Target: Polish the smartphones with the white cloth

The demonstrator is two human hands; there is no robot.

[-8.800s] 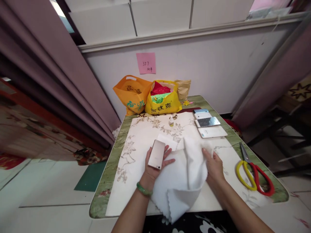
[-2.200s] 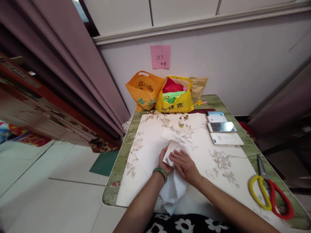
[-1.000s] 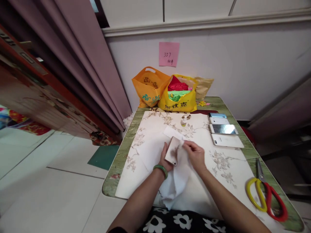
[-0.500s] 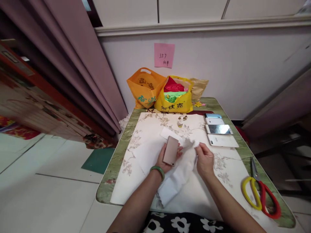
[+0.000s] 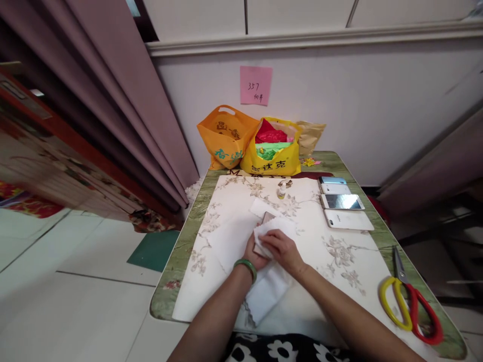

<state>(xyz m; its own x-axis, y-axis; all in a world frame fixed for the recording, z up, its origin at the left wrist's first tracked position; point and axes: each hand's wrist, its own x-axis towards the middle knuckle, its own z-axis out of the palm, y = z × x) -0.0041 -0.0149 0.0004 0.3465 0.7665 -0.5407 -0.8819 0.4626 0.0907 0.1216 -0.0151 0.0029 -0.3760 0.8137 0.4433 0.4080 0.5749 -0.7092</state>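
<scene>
My left hand [image 5: 252, 255], with a green bangle on the wrist, holds a rose-gold phone [image 5: 266, 219] over the table. Only the phone's top edge shows. My right hand [image 5: 284, 249] presses a white cloth [image 5: 268, 289] flat over the phone, covering most of it. The cloth's loose end hangs down toward the table's near edge. Both hands are close together near the middle of the floral white mat [image 5: 339, 251].
Three phones [image 5: 341, 201] lie in a row at the right of the mat. Yellow and red scissors [image 5: 409, 306] rest near the right front corner. A small bottle [image 5: 281, 190], an orange bag [image 5: 225, 136] and a yellow bag [image 5: 273, 148] stand at the back.
Half a second ago the phone's back was bare and my right hand held the cloth off to the right. Now the right hand has brought the cloth over the phone.
</scene>
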